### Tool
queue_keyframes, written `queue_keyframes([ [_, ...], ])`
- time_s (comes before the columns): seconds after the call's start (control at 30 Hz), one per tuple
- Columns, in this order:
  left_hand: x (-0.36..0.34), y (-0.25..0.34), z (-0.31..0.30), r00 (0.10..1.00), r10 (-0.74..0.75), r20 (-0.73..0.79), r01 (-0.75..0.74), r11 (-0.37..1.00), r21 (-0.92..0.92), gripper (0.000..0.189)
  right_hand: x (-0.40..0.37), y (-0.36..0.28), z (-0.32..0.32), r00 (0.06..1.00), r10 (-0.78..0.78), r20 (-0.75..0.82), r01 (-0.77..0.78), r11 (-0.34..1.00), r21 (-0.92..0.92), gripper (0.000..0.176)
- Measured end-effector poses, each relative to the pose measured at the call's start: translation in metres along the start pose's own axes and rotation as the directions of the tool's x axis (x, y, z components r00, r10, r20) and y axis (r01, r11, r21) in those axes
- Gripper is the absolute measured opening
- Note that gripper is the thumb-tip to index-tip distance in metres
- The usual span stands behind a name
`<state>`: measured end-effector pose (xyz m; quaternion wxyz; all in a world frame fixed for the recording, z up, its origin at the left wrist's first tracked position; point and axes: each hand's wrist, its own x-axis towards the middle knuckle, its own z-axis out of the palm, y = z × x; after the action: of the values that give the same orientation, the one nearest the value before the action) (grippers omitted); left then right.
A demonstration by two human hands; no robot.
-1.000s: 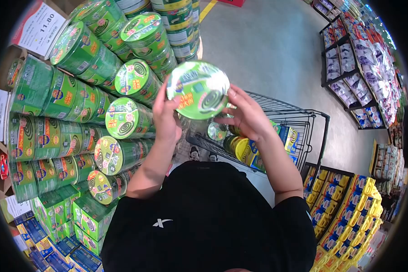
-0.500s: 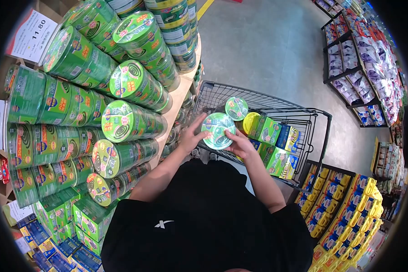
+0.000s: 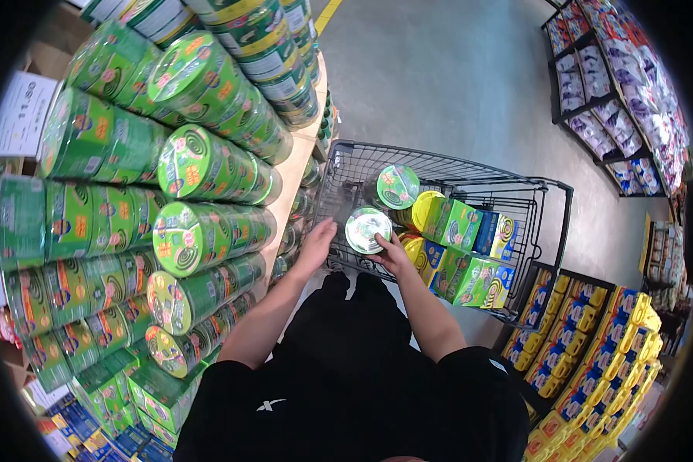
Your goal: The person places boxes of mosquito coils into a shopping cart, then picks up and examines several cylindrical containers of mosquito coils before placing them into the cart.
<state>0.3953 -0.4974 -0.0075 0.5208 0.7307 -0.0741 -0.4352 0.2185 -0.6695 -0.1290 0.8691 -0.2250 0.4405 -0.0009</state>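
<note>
My right hand (image 3: 393, 256) grips a round green-and-white tub (image 3: 368, 230) by its right edge, low over the near left part of a black wire shopping cart (image 3: 470, 163). Just left of the tub is my left hand (image 3: 317, 240), off it, its fingers apart from the tub and partly bunched. Another green round tub (image 3: 397, 186) stands behind in the cart. To its right lie a yellow-lidded tub (image 3: 426, 210), green boxes (image 3: 459, 225) and blue-and-yellow boxes (image 3: 494, 234).
Stacked green tubs (image 3: 215, 227) fill a wooden-edged shelf (image 3: 296, 165) on the left, with price cards (image 3: 25, 114) at its side. Yellow-and-blue packages (image 3: 593, 369) stand at lower right. Shelves of bagged goods (image 3: 602, 108) are at upper right, beyond grey floor (image 3: 439, 77).
The held tub has moved slightly down and left, lower over the cart. My left hand has let go of it and drawn away to the left. The view has shifted a little.
</note>
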Motion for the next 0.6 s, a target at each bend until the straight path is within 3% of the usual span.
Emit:
queue_keyframes([
  [0.1, 0.054, -0.047, 0.016, 0.997, -0.073, 0.008, 0.069, 0.968, 0.242, 0.068, -0.002, 0.003, 0.005, 0.999, 0.015, -0.053, -0.016, 0.999, -0.034, 0.066],
  [0.13, 0.068, -0.051, 0.022, 0.997, -0.072, -0.019, 0.074, 0.935, 0.346, 0.073, 0.0, 0.002, 0.005, 1.0, 0.012, 0.005, -0.012, 0.999, -0.049, 0.08],
  [0.17, 0.08, -0.056, 0.028, 0.997, -0.065, -0.044, 0.078, 0.892, 0.445, 0.078, 0.001, 0.003, 0.007, 0.999, 0.02, -0.05, -0.022, 0.999, -0.032, 0.085],
  [0.23, 0.088, -0.052, 0.04, 0.987, -0.162, -0.01, 0.156, 0.93, 0.334, 0.077, 0.003, 0.005, 0.016, 0.986, 0.038, -0.162, -0.038, 0.999, 0.001, 0.094],
  [0.27, 0.094, -0.056, 0.041, 0.975, -0.218, 0.043, 0.202, 0.949, 0.243, 0.075, 0.009, 0.008, 0.012, 0.986, 0.045, -0.161, -0.05, 0.998, -0.03, 0.103],
  [0.37, 0.096, -0.049, 0.052, 0.951, -0.277, 0.135, 0.266, 0.959, 0.094, 0.068, 0.018, 0.008, 0.007, 0.994, 0.052, -0.1, -0.049, 0.998, 0.028, 0.102],
  [0.5, 0.107, -0.081, 0.066, 0.966, -0.248, 0.073, 0.244, 0.968, 0.061, 0.069, 0.043, 0.019, -0.013, 0.997, 0.04, -0.069, -0.039, 0.999, 0.008, 0.069],
  [0.6, 0.117, -0.095, 0.073, 0.974, -0.221, 0.041, 0.216, 0.971, 0.101, 0.072, 0.054, 0.02, -0.014, 0.982, 0.078, -0.171, -0.077, 0.997, 0.014, 0.056],
])
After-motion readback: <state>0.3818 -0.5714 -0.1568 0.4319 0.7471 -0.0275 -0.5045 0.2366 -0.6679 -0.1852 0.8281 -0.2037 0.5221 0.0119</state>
